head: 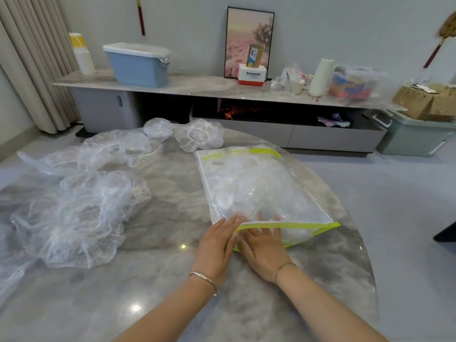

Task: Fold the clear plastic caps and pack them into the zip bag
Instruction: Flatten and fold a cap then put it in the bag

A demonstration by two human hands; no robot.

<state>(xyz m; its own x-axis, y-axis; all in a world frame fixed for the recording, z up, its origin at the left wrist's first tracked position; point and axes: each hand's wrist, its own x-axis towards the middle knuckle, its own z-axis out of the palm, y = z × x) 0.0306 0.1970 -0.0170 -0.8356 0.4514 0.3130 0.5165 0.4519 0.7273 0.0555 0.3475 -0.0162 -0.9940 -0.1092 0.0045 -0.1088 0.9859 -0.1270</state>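
Both hands meet at the open mouth of the zip bag, lower centre: left hand flat on its edge, right hand with straight fingers inside; the unfolded clear plastic caps lie at left, nearer the left hand

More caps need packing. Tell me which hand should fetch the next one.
Left. The left hand rests at the mouth of the zip bag, nearest the loose clear plastic caps; the right hand has its fingers inside the bag.
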